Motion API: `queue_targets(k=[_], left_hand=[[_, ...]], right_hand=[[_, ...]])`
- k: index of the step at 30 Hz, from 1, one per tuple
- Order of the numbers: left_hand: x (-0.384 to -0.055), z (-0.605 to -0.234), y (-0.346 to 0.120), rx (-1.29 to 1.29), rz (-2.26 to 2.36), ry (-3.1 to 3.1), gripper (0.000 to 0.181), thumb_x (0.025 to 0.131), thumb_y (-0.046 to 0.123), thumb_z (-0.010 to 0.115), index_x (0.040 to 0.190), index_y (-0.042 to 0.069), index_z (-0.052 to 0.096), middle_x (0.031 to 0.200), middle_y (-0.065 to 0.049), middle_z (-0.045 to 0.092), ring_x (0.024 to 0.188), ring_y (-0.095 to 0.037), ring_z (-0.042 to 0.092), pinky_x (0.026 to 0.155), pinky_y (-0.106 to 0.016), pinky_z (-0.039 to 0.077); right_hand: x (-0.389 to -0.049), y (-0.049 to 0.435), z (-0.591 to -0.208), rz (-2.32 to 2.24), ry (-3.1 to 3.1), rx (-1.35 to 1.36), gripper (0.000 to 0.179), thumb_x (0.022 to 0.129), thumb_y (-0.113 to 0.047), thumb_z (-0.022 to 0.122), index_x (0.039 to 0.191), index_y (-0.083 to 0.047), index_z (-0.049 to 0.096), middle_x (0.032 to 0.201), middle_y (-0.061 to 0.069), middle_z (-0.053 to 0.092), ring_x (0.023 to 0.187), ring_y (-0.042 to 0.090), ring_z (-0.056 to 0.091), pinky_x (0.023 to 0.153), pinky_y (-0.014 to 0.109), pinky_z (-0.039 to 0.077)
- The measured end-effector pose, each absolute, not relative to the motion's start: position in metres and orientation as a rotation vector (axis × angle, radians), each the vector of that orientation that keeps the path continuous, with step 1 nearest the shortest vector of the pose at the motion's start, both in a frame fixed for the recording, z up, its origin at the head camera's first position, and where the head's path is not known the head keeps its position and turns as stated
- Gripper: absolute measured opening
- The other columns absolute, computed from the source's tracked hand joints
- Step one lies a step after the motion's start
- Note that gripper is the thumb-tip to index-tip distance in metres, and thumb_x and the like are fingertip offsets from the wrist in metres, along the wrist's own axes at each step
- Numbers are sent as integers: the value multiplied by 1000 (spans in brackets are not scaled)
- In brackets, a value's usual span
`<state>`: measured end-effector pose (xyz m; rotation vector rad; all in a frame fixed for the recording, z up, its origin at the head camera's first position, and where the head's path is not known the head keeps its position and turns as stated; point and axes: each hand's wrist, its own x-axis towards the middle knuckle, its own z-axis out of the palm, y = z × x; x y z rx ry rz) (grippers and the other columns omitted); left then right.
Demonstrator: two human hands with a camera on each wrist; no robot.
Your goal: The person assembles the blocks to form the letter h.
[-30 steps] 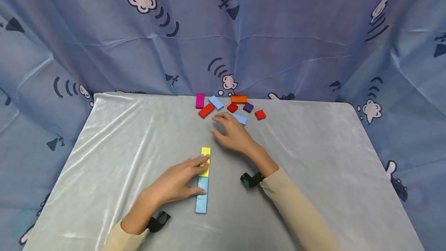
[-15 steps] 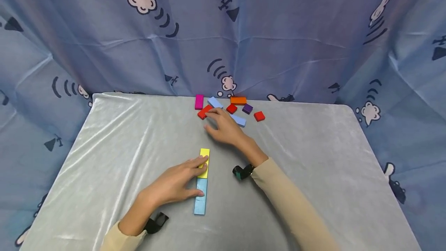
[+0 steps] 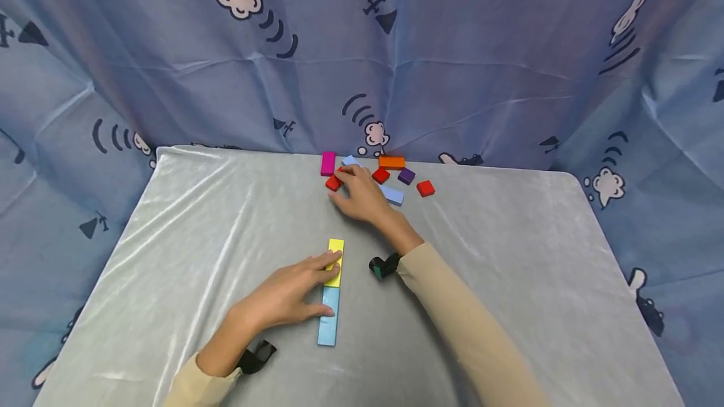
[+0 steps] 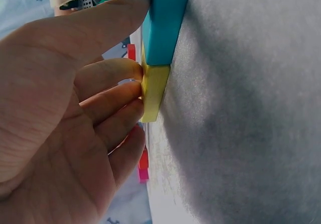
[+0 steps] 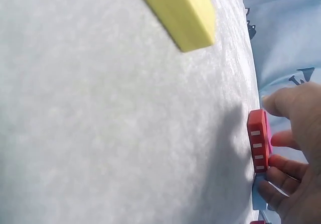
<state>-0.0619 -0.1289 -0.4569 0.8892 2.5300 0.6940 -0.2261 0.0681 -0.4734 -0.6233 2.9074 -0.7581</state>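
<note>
A yellow block [image 3: 335, 246] and a light blue block [image 3: 328, 331] lie end to end in one line on the cloth. My left hand [image 3: 285, 294] rests on their tops, fingertips on the yellow block and thumb on the light blue one. At the far side, my right hand [image 3: 362, 196] is over a red rectangular block [image 3: 333, 183], partly covering it. In the right wrist view that red block [image 5: 258, 141] shows white marks along its side; the thumb and loosely bent fingers are spread about it, without a visible grip. Whether a fingertip touches it I cannot tell.
Near the back edge lie a magenta block [image 3: 328, 164], an orange block [image 3: 392, 162], a purple block [image 3: 406, 176], small red blocks [image 3: 426, 188] and pale blue blocks [image 3: 394, 196]. A patterned blue curtain [image 3: 317, 80] hangs behind the cloth-covered table [image 3: 509, 256].
My right hand has moved left and slightly farther away, from beside the red rectangular block to over it. My left hand stays on the yellow and light blue blocks.
</note>
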Motion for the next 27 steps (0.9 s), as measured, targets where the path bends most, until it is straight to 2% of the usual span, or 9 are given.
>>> queue_targets(k=[6,18,27], left_hand=[[-60,-457,-127,900,700,2525,73,89,33,87,150,5,59,171,-6,41,157,-33,43,126,-50,42],[-62,-457,-127,927,683,2543,75,90,34,86,152,5,57,171,-7,40,157,-31,43,126,-50,42],[-62,-458,-128,921,676,2544,74,90,35,85,152,6,57,172,-5,39,158,-31,42,124,-50,45]], right_hand=[[-228,65,-476,-700,2940,-600,49,102,-33,69,145,-10,66,157,17,55,145,37,51,123,50,47],[-230,65,-474,-752,2968,-614,37,96,-27,79,127,-7,78,142,13,70,133,35,64,115,46,55],[-223,70,-470,-831,2889,-670,42,95,-28,79,130,-5,76,136,12,72,128,32,66,112,46,56]])
